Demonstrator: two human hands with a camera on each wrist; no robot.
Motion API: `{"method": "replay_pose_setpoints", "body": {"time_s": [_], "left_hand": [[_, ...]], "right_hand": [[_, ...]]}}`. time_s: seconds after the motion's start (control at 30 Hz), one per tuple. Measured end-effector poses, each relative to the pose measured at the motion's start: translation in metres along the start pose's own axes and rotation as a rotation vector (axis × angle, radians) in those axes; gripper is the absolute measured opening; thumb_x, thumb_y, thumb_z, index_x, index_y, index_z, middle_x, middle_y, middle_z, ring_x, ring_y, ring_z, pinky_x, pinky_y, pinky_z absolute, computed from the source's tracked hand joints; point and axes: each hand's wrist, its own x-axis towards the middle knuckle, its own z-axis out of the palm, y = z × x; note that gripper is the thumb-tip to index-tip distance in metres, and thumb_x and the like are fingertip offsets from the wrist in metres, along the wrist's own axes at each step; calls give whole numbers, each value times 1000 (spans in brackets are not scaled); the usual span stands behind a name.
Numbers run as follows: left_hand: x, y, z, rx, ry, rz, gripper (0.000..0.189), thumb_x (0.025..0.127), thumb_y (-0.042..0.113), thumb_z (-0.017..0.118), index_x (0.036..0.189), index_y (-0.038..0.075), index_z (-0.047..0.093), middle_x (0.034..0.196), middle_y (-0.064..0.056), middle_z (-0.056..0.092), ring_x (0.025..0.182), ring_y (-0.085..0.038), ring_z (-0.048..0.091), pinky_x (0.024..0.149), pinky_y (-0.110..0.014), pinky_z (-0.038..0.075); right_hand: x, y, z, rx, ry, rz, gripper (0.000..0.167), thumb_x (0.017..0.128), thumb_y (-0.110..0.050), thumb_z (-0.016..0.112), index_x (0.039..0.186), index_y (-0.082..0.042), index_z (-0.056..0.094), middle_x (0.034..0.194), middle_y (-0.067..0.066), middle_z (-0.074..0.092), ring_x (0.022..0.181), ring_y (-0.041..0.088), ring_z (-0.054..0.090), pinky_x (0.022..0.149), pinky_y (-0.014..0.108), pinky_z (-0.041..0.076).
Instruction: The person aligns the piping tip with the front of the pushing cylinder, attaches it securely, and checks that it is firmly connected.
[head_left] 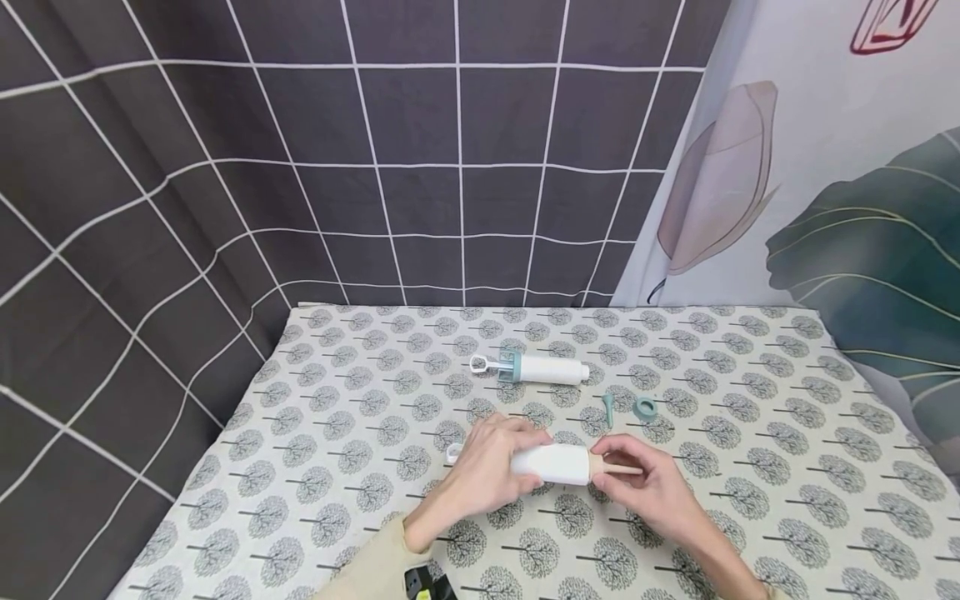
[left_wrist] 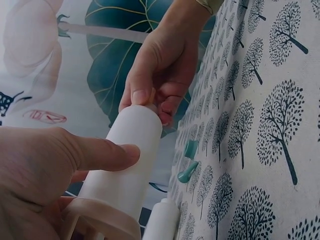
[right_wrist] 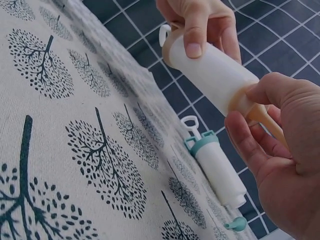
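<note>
My left hand (head_left: pixel 491 458) grips the white barrel of a large plunger syringe (head_left: pixel 558 464), held level above the cloth. Its thumb lies along the barrel in the left wrist view. A beige collar (left_wrist: pixel 102 216) and a white loop handle (right_wrist: pixel 164 35) are at the plunger end. With thumb and fingers, my right hand (head_left: pixel 656 483) pinches the beige nozzle (right_wrist: pixel 267 124) and its ring at the barrel's other end. How far the nozzle is seated cannot be told.
Beyond the hands lies a second white syringe (head_left: pixel 551 370) with a teal collar. A small teal nozzle (head_left: pixel 608 408) and a teal ring (head_left: pixel 645 407) lie to its right. The tree-print cloth (head_left: pixel 315 517) covers the table; a dark gridded curtain (head_left: pixel 405 200) hangs behind.
</note>
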Motion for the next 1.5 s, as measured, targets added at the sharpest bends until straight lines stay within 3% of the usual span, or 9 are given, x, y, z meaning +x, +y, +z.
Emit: {"method": "replay_pose_setpoints", "body": {"time_s": [0.23,0.5,0.83,1.07,1.37,1.5], "left_hand": [[-1,2,1,35,13,0,47,74,11,86,119,12,72,115,-1,70,101,-12,56,92,-36,43],[-2,1,2,81,20,13,48,75,13,86,121,12,71,118,-4,69,104,-16,56,96,-40,42],[-3,-1,5,80,32,9,50,74,12,86,122,13,71,120,-4,69,106,-16,56,94,-38,43],[1,-6,5,73,-8,4,47,75,11,85,120,15,72,120,-3,68,110,-17,55,102,-47,40],[3,-13,8,67,-22,1,46,75,11,85,119,15,72,121,-3,67,111,-17,55,103,-48,39],[4,-15,9,67,-22,3,47,74,11,85,119,14,72,120,-3,67,112,-18,55,104,-48,39]], "right_hand": [[-1,-1,2,-13,38,44,29,86,6,71,114,2,63,106,14,69,87,20,70,73,34,59],[-2,-1,6,-16,68,99,28,85,6,71,112,5,62,103,16,69,85,21,70,74,33,59],[-2,1,10,13,80,157,29,86,5,71,113,7,62,109,26,66,89,18,70,76,33,58],[1,1,11,47,73,226,32,85,3,74,114,4,62,116,30,61,89,22,71,76,36,59],[3,6,8,105,-19,158,32,89,3,70,118,5,58,112,33,59,82,33,70,70,43,59],[3,9,8,81,-19,129,32,88,5,70,118,5,59,114,32,58,85,30,70,69,42,59]]}}
